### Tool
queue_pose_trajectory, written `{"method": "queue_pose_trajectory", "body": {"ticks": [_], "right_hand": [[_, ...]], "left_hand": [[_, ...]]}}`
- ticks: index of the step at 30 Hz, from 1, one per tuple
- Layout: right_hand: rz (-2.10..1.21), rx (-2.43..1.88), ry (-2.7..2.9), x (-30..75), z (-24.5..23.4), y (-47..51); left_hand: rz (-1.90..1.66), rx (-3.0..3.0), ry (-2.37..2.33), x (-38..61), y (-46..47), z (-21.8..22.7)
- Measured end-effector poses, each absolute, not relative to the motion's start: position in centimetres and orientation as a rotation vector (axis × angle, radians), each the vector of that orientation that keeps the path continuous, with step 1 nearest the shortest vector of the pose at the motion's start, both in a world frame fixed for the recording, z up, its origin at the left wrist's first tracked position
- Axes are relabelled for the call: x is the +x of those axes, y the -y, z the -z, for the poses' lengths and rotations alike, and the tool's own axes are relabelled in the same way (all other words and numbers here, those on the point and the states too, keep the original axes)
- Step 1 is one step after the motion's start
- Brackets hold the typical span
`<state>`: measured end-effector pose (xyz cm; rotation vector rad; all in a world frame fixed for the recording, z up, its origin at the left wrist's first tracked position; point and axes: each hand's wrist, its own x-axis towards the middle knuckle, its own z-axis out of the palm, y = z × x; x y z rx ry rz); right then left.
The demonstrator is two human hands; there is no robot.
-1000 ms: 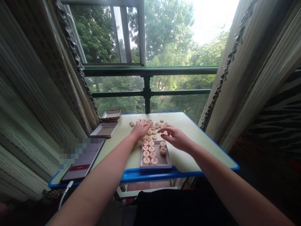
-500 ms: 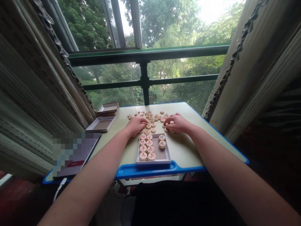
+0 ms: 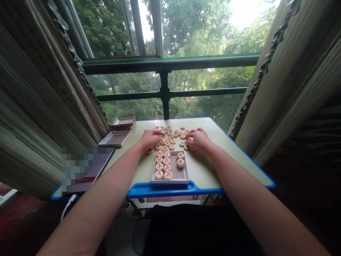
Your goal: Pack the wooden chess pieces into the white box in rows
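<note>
Round wooden Chinese chess pieces (image 3: 172, 146) with red or dark characters lie scattered across the far half of the table. My left hand (image 3: 150, 139) is over the left side of this spread, fingers stretched out above several pieces; none is visibly held. Over the right side, my right hand (image 3: 199, 139) has its fingers apart and bent down at a small cluster, partly hiding it. Between my forearms sits a shallow white box (image 3: 183, 175). Two columns of red-marked pieces (image 3: 167, 167) stand along its left side, and two dark-marked pieces (image 3: 180, 163) are at its upper right.
The pale table has a blue rim (image 3: 162, 190). At the left are an open shallow box (image 3: 114, 138), stacked brown-edged boxes (image 3: 124, 122) and a flat dark device (image 3: 90, 170) with a white cable (image 3: 68, 203). Curtains flank the window behind the green railing (image 3: 170, 64).
My left hand has drawn slightly left, uncovering more pieces near its fingertips. My right hand stays over its cluster. The box's contents look the same, and the view has shifted a little.
</note>
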<state>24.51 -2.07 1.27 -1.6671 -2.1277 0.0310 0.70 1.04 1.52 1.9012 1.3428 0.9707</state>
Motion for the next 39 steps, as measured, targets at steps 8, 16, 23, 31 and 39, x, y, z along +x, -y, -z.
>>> {"method": "queue_pose_trajectory", "body": {"ticks": [8,16,23,31,39], "right_hand": [[0.066,-1.605,2.02,24.6,-1.4,2.0],[-0.023,-1.87,1.694,25.5,-0.8,0.9],[-0.218,-1.866,1.703,24.1,-1.0,1.7],[-0.289,-1.762,1.951,23.2,-1.6,2.6],[-0.177,-1.671,2.001,23.3,-1.3,2.5]], "left_hand": [[-1.123,1.606,-1.166,0.8,-1.8,-1.0],[-1.371,1.207,-1.35,-1.0,-3.5,-1.5],[-1.158,0.926,-1.344,-2.3,-3.5,-2.1],[-1.045,1.122,-1.497,-2.4,-2.7,-2.7],[-0.307,1.761,-1.331,-4.6,-1.1,-3.7]]}}
